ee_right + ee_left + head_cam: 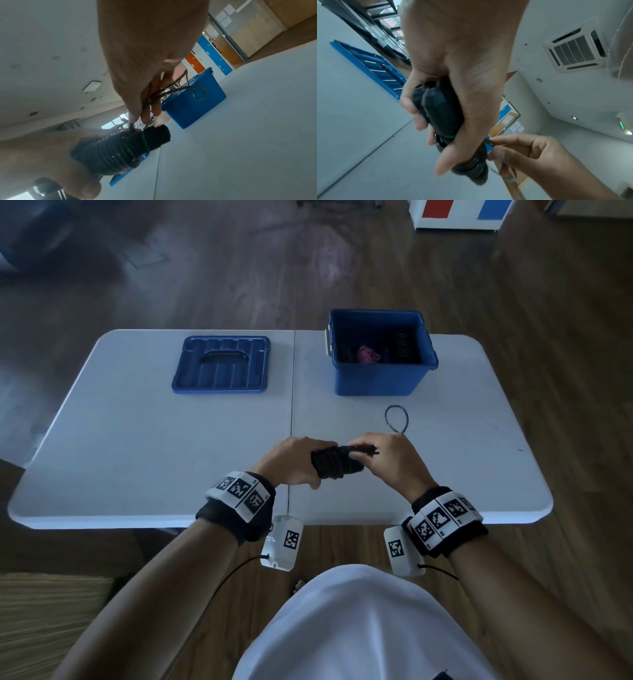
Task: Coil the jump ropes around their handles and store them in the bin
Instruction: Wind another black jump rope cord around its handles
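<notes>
Two black handles (337,463), rope coiled round them, sit in your left hand (294,462), fingers curled about the bundle, above the table's (137,440) near edge. Your right hand (390,460) pinches the loose rope end (397,419), which loops onto the table before the blue bin (378,381) at the far right. Lid (221,364) lies far left.

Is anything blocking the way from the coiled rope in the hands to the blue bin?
Nothing visible. The bin stands open, its lid off to the left; only bare table and the rope's loose loop lie between.
</notes>
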